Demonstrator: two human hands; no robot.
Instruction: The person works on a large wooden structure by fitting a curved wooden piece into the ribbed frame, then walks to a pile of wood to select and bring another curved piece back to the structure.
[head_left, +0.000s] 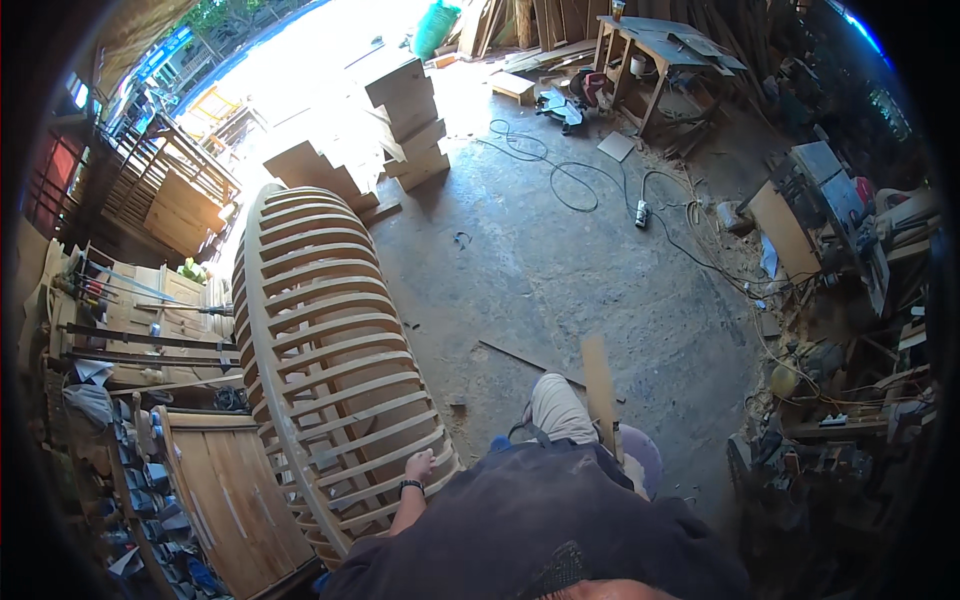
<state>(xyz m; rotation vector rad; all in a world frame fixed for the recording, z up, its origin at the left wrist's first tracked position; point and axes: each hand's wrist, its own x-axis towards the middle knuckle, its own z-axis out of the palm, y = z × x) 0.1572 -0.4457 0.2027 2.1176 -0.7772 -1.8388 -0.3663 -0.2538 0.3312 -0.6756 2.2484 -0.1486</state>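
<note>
My left hand (420,465), with a dark band at the wrist, is closed over a slat near the right edge of a long, curved wooden slatted frame (262,315). Part of its fingers is hidden. The frame has several parallel slats crossing a thick bowed rail. A narrow light-brown wooden board (598,382) stands up in front of my body, beside my pale trouser leg (562,408). Its lower end disappears near my dark shirt. My right hand cannot be made out; my torso covers that area.
A thin wooden strip (530,362) lies on the concrete floor ahead. Black cable (575,170) loops across the floor. Stacked wooden panels (405,105) stand beyond the frame. A workbench (655,50) is at the far right, with cluttered timber and tools along the right side. Wooden panels (235,490) lie left.
</note>
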